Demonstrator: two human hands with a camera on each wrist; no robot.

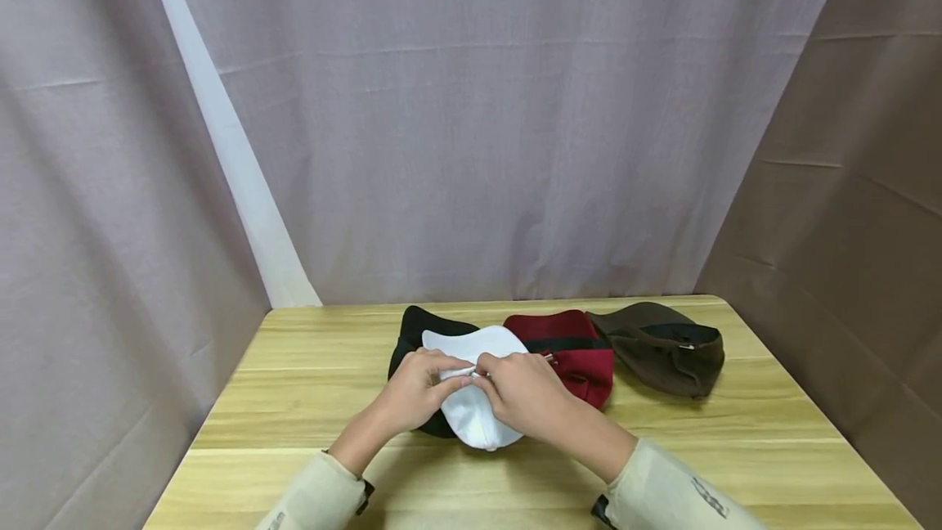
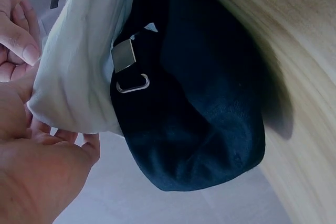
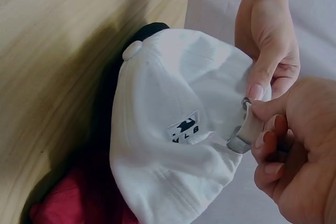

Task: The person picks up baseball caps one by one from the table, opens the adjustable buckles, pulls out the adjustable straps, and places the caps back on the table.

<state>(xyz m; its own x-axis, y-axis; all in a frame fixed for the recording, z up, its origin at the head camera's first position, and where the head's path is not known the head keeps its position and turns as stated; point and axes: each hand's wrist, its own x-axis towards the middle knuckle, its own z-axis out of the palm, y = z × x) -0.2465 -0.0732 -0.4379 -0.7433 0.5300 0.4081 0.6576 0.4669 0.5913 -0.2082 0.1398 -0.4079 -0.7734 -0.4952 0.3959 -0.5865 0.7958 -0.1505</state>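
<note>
My left hand (image 1: 416, 387) pinches the white cap (image 1: 469, 417), my right hand (image 1: 524, 393), at three o'clock, its strap (image 3: 253, 123); I judge it's strap-adjusting, next needing steady tension.

The left hand (image 1: 414, 389) and the right hand (image 1: 524, 393) pinch the white cap (image 1: 473, 415) between fingers and thumbs, their tips close together. It partly hides a black cap (image 1: 434, 324) on its far left. Just right lies a red cap (image 1: 589, 368), then a brown cap (image 1: 655, 358) near the far right corner of the wooden table (image 1: 316, 391). Grey curtains (image 1: 471, 145) hang beyond.
</note>
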